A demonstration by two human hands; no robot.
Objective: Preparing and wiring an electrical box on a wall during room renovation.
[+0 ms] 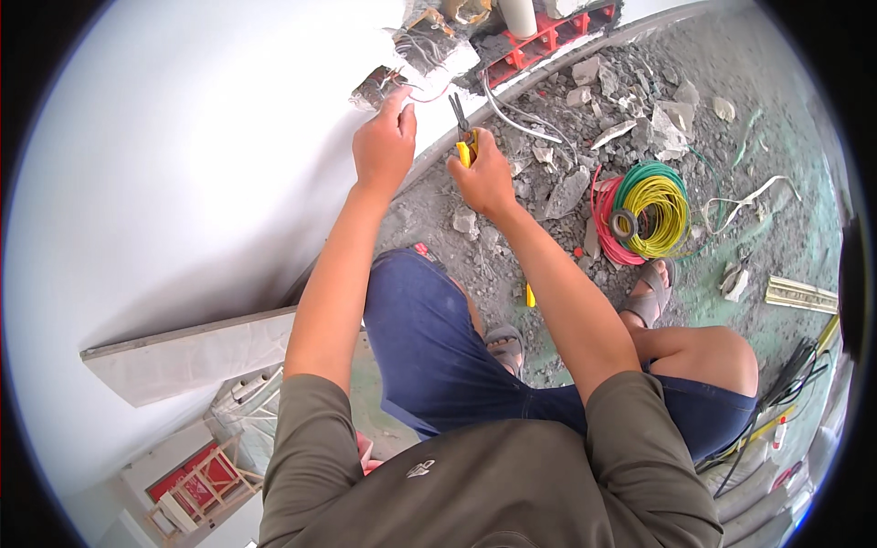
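Note:
My left hand (384, 151) reaches up to the opened wall box (373, 89), its fingers closed on a thin wire at the opening. A loose reddish wire (429, 98) curves out beside the fingertips. In my right hand (486, 178) is a pair of pliers (465, 146) with yellow handles and dark, narrow jaws. The jaws point up toward the wall, apart from the wires. Above my left hand, more thin wires (422, 53) hang from a second rough cut-out.
Rubble (571, 192) covers the floor along the wall. Coiled green, yellow and red wire (660, 219) lies at the right with a dark tape roll (624, 224). A red bracket (548, 41) and a pale pipe (518, 16) stand at the wall's base. A slab (183, 356) sits left.

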